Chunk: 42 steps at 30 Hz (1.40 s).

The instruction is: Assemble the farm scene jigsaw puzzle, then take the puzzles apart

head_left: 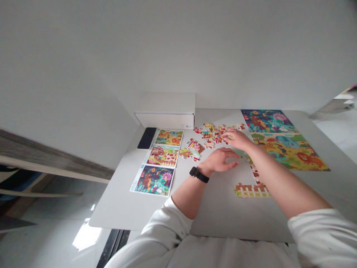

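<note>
My right hand (238, 140) reaches into a loose pile of jigsaw puzzle pieces (212, 131). Its fingertips touch the pieces at the pile's right side, with finger and thumb apart. Lower and to the left, my left hand (221, 160) hovers over the table, its thumb spread from the fingers and nothing in it. A few more puzzle pieces (192, 149) lie just left of that hand. Below my right forearm is a partly joined puzzle section (249, 191) with a white fence; a strip of pieces runs up from it, partly hidden by the arm.
Three picture cards (163, 156) lie in a column at the left, beside a dark phone (147, 138). A white box (167, 111) stands against the wall. Two assembled puzzles (287, 147) cover the right side of the grey table (119, 208).
</note>
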Each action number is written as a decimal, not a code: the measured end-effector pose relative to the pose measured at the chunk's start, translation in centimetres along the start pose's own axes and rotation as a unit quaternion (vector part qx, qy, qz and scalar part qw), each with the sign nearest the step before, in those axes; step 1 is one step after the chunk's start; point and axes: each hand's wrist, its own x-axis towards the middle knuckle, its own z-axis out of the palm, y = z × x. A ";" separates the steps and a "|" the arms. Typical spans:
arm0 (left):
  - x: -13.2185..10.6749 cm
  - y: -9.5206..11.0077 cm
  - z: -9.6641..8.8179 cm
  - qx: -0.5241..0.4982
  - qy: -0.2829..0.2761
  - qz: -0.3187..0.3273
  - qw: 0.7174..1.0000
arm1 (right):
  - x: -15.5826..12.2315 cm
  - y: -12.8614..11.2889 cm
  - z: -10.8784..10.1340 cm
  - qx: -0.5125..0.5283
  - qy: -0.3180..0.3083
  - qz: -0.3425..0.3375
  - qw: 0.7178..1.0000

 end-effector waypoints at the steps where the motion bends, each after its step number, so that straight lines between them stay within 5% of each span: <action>1: 0.1 0.5 0.0 -0.020 -0.011 -0.003 1.000 | -1.4 0.6 -0.2 0.010 0.018 0.001 1.000; 10: 0.4 1.6 -1.1 -0.028 -0.031 -0.076 0.996 | -15.8 4.8 -2.4 -0.015 0.179 0.044 0.983; 15: 0.7 2.0 -2.5 0.042 0.012 -0.099 0.994 | -20.2 5.2 -2.3 -0.023 0.248 0.079 0.965; 20: -3.2 1.1 -7.0 0.170 0.129 -0.231 0.949 | -20.8 3.8 -1.1 0.009 0.304 0.084 0.949; 23: -7.7 0.5 -8.7 0.232 0.116 -0.292 0.921 | -20.5 3.7 -1.0 0.027 0.325 0.101 0.940; 27: -11.7 0.2 -8.0 0.276 0.068 -0.285 0.916 | -20.2 4.1 -1.1 0.058 0.327 0.111 0.937; 42: -9.4 0.3 -3.7 0.339 0.052 -0.278 0.897 | -20.3 4.5 -0.8 0.091 0.304 0.113 0.942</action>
